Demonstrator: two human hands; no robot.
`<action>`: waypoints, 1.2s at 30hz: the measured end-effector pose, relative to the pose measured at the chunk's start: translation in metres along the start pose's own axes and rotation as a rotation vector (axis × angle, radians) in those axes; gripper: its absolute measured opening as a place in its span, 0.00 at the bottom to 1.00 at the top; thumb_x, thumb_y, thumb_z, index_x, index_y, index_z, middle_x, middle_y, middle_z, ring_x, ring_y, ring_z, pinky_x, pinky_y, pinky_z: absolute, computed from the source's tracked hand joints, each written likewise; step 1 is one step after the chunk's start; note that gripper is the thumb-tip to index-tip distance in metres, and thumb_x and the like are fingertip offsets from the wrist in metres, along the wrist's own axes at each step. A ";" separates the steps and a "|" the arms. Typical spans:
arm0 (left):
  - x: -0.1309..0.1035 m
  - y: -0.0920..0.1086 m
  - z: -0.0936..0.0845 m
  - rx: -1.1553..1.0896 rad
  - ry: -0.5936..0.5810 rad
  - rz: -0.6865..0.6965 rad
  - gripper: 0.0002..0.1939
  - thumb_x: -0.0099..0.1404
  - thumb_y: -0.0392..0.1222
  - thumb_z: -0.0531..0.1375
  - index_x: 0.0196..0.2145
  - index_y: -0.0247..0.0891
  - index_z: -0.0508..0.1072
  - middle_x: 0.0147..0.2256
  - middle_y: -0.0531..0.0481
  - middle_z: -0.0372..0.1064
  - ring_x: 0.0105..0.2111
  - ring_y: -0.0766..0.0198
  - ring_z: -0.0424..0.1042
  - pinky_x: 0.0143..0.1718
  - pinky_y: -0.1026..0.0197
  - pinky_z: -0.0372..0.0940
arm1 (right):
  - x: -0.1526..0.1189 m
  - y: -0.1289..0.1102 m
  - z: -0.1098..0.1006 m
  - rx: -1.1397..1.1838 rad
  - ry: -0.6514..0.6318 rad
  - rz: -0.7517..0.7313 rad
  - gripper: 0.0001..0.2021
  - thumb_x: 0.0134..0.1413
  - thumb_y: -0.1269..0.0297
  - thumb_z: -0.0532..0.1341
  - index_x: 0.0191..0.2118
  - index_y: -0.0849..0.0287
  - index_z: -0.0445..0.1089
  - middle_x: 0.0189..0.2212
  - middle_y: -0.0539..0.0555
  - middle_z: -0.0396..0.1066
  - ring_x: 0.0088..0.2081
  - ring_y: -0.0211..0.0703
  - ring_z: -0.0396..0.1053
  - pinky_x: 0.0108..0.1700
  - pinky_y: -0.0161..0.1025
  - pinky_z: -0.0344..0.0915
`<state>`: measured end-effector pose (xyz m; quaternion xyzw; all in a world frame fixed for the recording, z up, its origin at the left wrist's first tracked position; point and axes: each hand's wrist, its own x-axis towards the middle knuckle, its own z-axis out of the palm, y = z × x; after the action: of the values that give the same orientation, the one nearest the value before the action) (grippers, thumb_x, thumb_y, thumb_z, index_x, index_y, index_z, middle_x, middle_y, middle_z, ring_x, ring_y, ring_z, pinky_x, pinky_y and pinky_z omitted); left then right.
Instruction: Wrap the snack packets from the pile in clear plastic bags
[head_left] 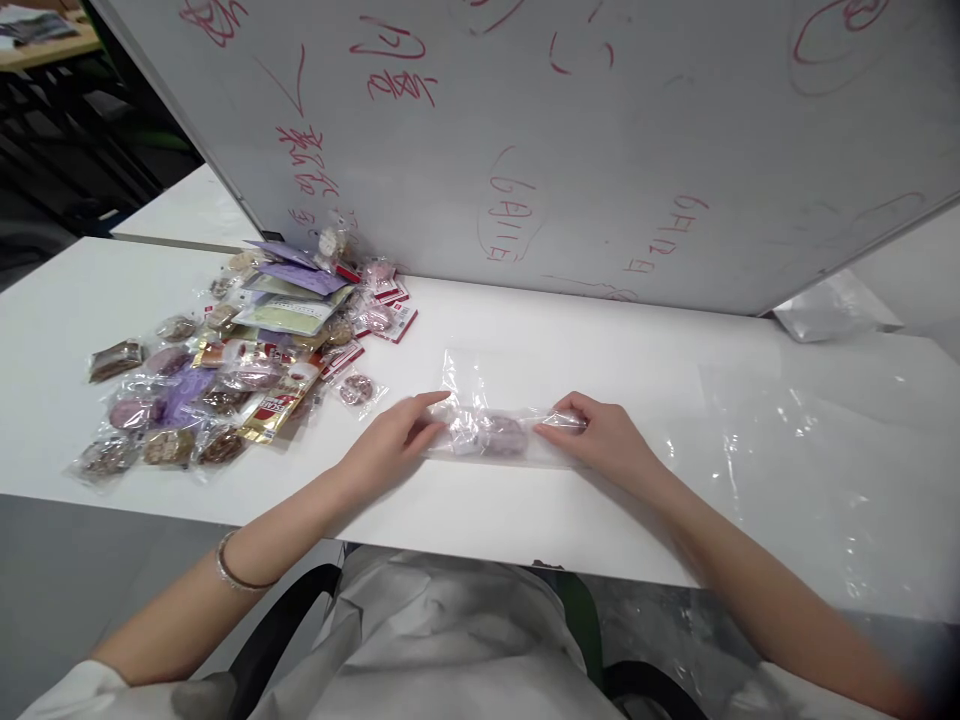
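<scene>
While wrapped snacks crowd the left part of the surface, up to the whiteboard at its far edge, the left hand touches a clear bag's left end, thumb and forefinger slightly apart; its grip is unclear. The bag lies between far and near edges, a pinkish packet showing through. The right hand pinches its right end. Clear sheeting covers the surface's right side.

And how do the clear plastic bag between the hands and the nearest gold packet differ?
The plastic bag is see-through, showing a pinkish item; the gold packet carries printed lettering. The left hand and right hand touch the bag, while the packet lies in the pile. Both look shiny.
</scene>
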<state>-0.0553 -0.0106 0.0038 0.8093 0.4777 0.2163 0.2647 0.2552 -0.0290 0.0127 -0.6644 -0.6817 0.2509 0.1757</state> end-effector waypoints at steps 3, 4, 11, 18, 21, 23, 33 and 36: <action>0.003 -0.004 0.003 0.156 0.115 0.223 0.15 0.72 0.46 0.55 0.52 0.42 0.74 0.54 0.39 0.68 0.54 0.51 0.68 0.53 0.45 0.65 | 0.001 0.005 0.005 -0.139 0.210 -0.252 0.19 0.55 0.52 0.65 0.47 0.59 0.72 0.42 0.62 0.73 0.43 0.56 0.73 0.42 0.53 0.72; 0.003 -0.005 0.003 0.173 0.066 0.307 0.16 0.71 0.49 0.57 0.52 0.42 0.74 0.56 0.38 0.66 0.57 0.49 0.66 0.55 0.44 0.64 | 0.001 0.007 0.005 -0.122 0.226 -0.387 0.16 0.58 0.56 0.63 0.49 0.58 0.72 0.47 0.63 0.73 0.48 0.56 0.73 0.46 0.53 0.72; -0.003 -0.003 -0.008 0.140 -0.047 0.318 0.17 0.72 0.49 0.56 0.55 0.40 0.71 0.52 0.43 0.74 0.52 0.54 0.73 0.52 0.49 0.69 | -0.004 0.010 0.000 0.047 -0.119 -0.735 0.27 0.57 0.57 0.65 0.62 0.48 0.64 0.58 0.55 0.70 0.58 0.53 0.69 0.59 0.54 0.68; 0.001 -0.001 -0.003 0.120 0.093 0.002 0.14 0.73 0.44 0.53 0.52 0.39 0.71 0.32 0.49 0.75 0.32 0.60 0.75 0.34 0.57 0.70 | 0.001 -0.001 0.012 0.117 0.085 -0.073 0.25 0.56 0.48 0.64 0.56 0.53 0.67 0.37 0.55 0.76 0.33 0.47 0.75 0.35 0.46 0.74; 0.001 -0.002 -0.002 0.268 0.284 0.260 0.11 0.72 0.42 0.55 0.47 0.37 0.73 0.44 0.39 0.73 0.44 0.54 0.74 0.43 0.51 0.71 | 0.001 0.000 0.020 -0.116 0.363 -0.284 0.23 0.57 0.55 0.65 0.56 0.55 0.67 0.52 0.62 0.71 0.50 0.57 0.72 0.49 0.57 0.71; -0.001 -0.001 -0.003 0.297 0.254 0.526 0.13 0.70 0.45 0.59 0.48 0.37 0.73 0.48 0.38 0.72 0.50 0.53 0.73 0.48 0.50 0.71 | 0.001 0.004 0.021 -0.190 0.403 -0.529 0.16 0.61 0.65 0.61 0.54 0.54 0.69 0.54 0.60 0.71 0.55 0.55 0.69 0.56 0.57 0.68; -0.003 -0.004 0.010 0.338 0.026 0.586 0.22 0.74 0.35 0.52 0.64 0.37 0.61 0.59 0.36 0.67 0.60 0.52 0.67 0.55 0.46 0.70 | -0.005 0.007 0.010 -0.101 -0.004 -0.706 0.20 0.65 0.62 0.56 0.61 0.52 0.66 0.52 0.56 0.75 0.48 0.49 0.76 0.48 0.50 0.74; 0.005 -0.005 0.002 0.255 0.037 0.475 0.21 0.75 0.37 0.49 0.64 0.39 0.61 0.53 0.39 0.73 0.51 0.55 0.74 0.47 0.51 0.73 | -0.003 0.004 0.009 0.139 -0.002 -0.392 0.14 0.64 0.58 0.57 0.53 0.48 0.71 0.42 0.52 0.79 0.38 0.44 0.77 0.40 0.42 0.73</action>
<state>-0.0547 -0.0049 -0.0005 0.9213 0.3027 0.2252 0.0938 0.2530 -0.0328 0.0030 -0.5051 -0.7790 0.2590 0.2662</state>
